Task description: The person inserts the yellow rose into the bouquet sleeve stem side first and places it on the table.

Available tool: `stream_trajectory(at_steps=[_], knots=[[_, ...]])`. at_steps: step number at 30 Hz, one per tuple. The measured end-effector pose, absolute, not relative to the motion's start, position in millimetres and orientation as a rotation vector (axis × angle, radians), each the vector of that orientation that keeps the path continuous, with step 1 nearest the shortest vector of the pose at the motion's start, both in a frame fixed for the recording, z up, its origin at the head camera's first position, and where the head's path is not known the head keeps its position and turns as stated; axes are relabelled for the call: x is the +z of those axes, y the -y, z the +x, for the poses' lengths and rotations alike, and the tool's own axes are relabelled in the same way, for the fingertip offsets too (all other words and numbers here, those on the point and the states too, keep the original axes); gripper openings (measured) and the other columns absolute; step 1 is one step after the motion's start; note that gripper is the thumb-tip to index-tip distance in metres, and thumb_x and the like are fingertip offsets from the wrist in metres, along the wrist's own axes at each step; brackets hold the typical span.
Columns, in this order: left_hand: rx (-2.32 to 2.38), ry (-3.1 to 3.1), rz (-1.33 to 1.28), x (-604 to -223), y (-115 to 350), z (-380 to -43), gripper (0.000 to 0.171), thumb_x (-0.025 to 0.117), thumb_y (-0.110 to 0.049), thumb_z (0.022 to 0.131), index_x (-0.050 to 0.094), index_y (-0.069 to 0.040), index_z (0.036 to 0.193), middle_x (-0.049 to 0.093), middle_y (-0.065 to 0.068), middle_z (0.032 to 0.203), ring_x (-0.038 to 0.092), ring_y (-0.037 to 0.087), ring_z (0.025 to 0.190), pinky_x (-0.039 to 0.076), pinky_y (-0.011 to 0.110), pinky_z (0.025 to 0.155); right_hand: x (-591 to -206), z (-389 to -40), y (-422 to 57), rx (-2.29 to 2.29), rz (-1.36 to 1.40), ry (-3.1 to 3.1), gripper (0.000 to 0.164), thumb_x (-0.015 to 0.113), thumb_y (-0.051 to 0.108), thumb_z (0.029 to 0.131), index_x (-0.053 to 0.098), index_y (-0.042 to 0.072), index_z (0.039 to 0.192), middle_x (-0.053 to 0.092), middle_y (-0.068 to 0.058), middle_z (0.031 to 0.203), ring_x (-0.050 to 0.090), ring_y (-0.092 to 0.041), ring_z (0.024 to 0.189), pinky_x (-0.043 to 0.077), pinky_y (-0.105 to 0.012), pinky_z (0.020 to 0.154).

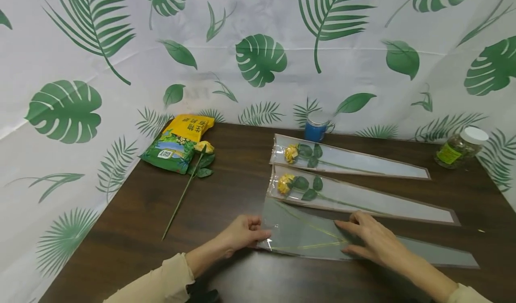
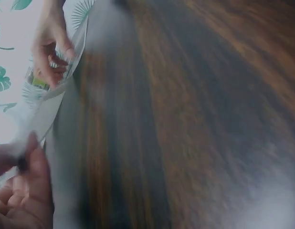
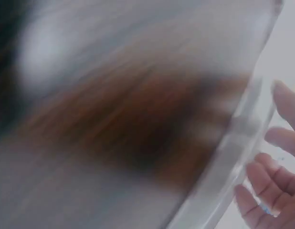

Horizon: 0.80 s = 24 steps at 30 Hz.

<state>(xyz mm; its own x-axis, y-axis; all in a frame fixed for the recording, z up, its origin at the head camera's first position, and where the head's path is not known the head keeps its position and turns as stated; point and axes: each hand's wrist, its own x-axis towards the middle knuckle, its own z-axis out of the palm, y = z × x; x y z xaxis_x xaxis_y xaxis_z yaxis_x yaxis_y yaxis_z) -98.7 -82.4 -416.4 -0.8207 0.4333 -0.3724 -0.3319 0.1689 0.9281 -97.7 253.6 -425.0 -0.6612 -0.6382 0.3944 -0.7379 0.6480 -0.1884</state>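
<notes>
On a dark wood-grain table point(image 1: 225, 186), we are pinching the wide end of a translucent sleeve point(image 1: 302, 231) with our left hand point(image 1: 243, 234) and are holding our right hand point(image 1: 375, 240) spread over its middle. Two sleeved yellow roses point(image 1: 285, 183) are lying just beyond.

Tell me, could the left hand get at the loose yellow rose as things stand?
Probably yes, after letting go: the left hand pinches the front plastic sleeve, but nothing visible blocks its way to the loose yellow rose.
</notes>
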Motion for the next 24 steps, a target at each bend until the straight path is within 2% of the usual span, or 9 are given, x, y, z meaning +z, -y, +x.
stream_trajectory(at_steps=[2, 5, 7, 11, 15, 18, 24], knots=[[1.764, -1.878, 0.099, -418, 78, -102, 0.020, 0.066, -0.007, 0.087, 0.060, 0.009, 0.097, 0.065, 0.000, 0.075, 0.060, 0.005, 0.067, 0.055, 0.024, 0.061, -418, -102, -237, 0.634, 1.063, 2.567, 0.049, 0.083, 0.021, 0.064, 0.068, 0.005, 0.108, 0.056, 0.001, 0.088, 0.046, -0.004, 0.071, 0.040, -0.017, 0.053], [1.812, -1.889, 0.114, -418, 74, -105, 0.026, 0.066, -0.009, 0.087, 0.062, 0.009, 0.106, 0.071, 0.010, 0.083, 0.065, 0.009, 0.071, 0.057, 0.029, 0.066, -409, -112, -200, 0.910, 1.022, 2.516, 0.041, 0.081, 0.008, 0.067, 0.068, 0.004, 0.106, 0.061, 0.000, 0.083, 0.054, -0.008, 0.070, 0.048, -0.020, 0.057], [1.822, -1.906, 0.127, -417, 70, -107, 0.030, 0.067, -0.009, 0.087, 0.061, 0.009, 0.110, 0.071, 0.016, 0.089, 0.066, 0.011, 0.073, 0.057, 0.032, 0.067, -407, -118, -176, 1.046, 1.014, 2.465, 0.040, 0.081, 0.006, 0.068, 0.068, 0.003, 0.105, 0.061, 0.000, 0.079, 0.056, -0.009, 0.070, 0.050, -0.022, 0.059], [1.807, -1.943, 0.194, -417, 61, -111, 0.029, 0.068, -0.010, 0.086, 0.063, 0.008, 0.109, 0.070, 0.018, 0.086, 0.065, 0.010, 0.070, 0.057, 0.034, 0.065, -409, -124, -145, 1.121, 0.979, 2.406, 0.035, 0.081, 0.003, 0.068, 0.068, 0.001, 0.101, 0.060, 0.000, 0.074, 0.054, -0.007, 0.066, 0.049, -0.020, 0.056], [1.799, -1.954, 0.237, -418, 54, -115, 0.026, 0.068, -0.012, 0.087, 0.064, 0.007, 0.104, 0.070, 0.012, 0.078, 0.062, 0.006, 0.064, 0.057, 0.032, 0.061, -413, -121, -138, 1.089, 0.885, 2.371, 0.027, 0.077, -0.007, 0.067, 0.069, 0.001, 0.092, 0.062, 0.002, 0.071, 0.051, -0.001, 0.062, 0.044, -0.016, 0.054], [1.809, -1.959, 0.214, -420, 54, -117, 0.026, 0.063, -0.016, 0.091, 0.064, 0.009, 0.099, 0.067, 0.005, 0.072, 0.060, 0.005, 0.060, 0.056, 0.028, 0.059, -415, -119, -139, 1.089, 0.838, 2.364, 0.026, 0.074, -0.012, 0.067, 0.070, 0.002, 0.089, 0.064, 0.001, 0.072, 0.049, 0.002, 0.062, 0.042, -0.013, 0.053], [1.712, -2.124, 0.181, -427, 77, -125, 0.020, 0.059, -0.010, 0.092, 0.065, 0.009, 0.091, 0.068, 0.017, 0.069, 0.060, 0.007, 0.050, 0.052, 0.022, 0.049, -414, -120, -140, 1.249, 0.804, 2.335, 0.025, 0.070, -0.015, 0.072, 0.070, 0.000, 0.092, 0.066, -0.003, 0.074, 0.052, 0.001, 0.059, 0.044, -0.011, 0.051]])
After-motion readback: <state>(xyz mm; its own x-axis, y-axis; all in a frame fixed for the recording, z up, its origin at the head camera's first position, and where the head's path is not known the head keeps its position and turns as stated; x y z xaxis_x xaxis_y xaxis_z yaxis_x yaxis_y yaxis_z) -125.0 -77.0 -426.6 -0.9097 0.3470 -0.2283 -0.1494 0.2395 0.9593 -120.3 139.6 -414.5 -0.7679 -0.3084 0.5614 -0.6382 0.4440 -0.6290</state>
